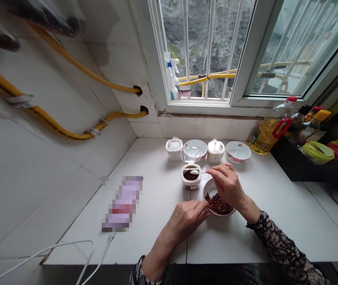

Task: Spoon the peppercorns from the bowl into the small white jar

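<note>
A pixelated oblong point(124, 202) with a thin white cable point(89, 253) lies well left of the bowl point(211, 187) on the smooth white counter point(157, 241). Behind the bowl and to its left stands the jar point(191, 183), squarish with rounded corners, its clear lid point(190, 156) raised and dark, coarse grains inside. The bowl is round, pale within and pink along its outer edge, and holds rough, dark red bits point(220, 205) (they look like dried peppercorns). Behind it, farther back, are a clear-lidded white pot point(215, 156) and a shallow patterned dish point(238, 155); off to its right rear, yellow oil shows through a clear plastic bottle point(264, 134). The left hand point(185, 219) reaches up from the lower left, palm turned inward, and closes on the bowl's left edge, thumb at the rim and fingers along the outside. The right hand point(231, 185) arches over the bowl from the right, wrist bent, its fingertips pinching the handle of a small white spoon point(195, 172). The spoon points left from that pinch, its head over the jar's mouth (whether it touches the grains, I cannot tell), while the bowl sits below the right hand.
</note>
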`<state>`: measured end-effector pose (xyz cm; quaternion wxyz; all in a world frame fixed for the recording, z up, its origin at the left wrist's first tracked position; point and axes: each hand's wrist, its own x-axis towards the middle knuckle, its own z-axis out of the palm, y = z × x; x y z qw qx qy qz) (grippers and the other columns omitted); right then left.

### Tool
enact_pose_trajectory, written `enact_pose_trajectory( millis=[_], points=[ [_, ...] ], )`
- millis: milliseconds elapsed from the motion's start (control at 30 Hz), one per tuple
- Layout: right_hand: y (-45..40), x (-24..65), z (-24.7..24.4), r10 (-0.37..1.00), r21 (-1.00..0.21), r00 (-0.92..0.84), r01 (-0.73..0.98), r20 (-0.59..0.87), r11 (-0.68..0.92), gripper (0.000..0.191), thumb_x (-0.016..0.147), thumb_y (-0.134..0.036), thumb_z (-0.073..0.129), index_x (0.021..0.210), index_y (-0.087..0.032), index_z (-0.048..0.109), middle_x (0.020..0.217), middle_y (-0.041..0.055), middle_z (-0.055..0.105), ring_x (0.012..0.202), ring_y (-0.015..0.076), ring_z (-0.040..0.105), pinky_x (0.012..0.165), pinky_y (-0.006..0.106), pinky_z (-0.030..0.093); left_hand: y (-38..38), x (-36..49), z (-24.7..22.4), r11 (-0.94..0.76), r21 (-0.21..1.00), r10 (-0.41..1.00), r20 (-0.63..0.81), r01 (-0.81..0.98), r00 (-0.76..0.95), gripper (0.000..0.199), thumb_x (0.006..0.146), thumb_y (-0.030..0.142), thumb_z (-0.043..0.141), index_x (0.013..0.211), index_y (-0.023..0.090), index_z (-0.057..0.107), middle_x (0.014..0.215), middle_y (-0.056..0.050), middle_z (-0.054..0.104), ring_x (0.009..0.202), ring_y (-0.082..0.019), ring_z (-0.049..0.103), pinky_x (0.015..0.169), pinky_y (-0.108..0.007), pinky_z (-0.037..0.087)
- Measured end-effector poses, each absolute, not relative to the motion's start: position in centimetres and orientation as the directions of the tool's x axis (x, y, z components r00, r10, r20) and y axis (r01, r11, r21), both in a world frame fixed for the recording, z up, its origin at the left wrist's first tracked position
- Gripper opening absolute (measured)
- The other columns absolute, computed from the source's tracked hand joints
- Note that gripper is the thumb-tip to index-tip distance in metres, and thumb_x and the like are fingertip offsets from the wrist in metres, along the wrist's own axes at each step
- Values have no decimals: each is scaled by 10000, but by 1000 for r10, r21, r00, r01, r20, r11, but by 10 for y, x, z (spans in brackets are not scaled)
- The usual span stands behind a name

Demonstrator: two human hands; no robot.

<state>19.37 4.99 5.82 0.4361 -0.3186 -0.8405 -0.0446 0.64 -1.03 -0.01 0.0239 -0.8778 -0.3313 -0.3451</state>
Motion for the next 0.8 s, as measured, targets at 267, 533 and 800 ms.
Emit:
enact_pose_trajectory(
  millis=[267,533,800],
  points=[
    [53,229,67,719,-321,-386,702,578,636,194,867,-104,492,821,-207,650,758,41,693,737,203,622,773,352,427,-11,5,3,-786,190,565,608,588,558,262,1058,330,430,970,154,603,654,6,613,546,-125,604,468,-220,424],
    [49,219,44,783,-427,-510,656,356,622,213,838,-46,480,802,-183,639,776,30,731,672,154,613,846,359,388,-11,4,2,-793,185,555,612,580,564,221,1047,308,451,980,160,600,654,9,610,527,-122,585,470,-220,419],
    [54,231,50,881,-602,-322,643,347,473,244,792,-78,485,721,-206,680,684,-3,719,639,155,610,739,311,446,-11,3,-1,-794,200,556,619,574,554,225,1050,316,444,994,162,598,671,0,640,530,-126,604,473,-229,428]
  ],
)
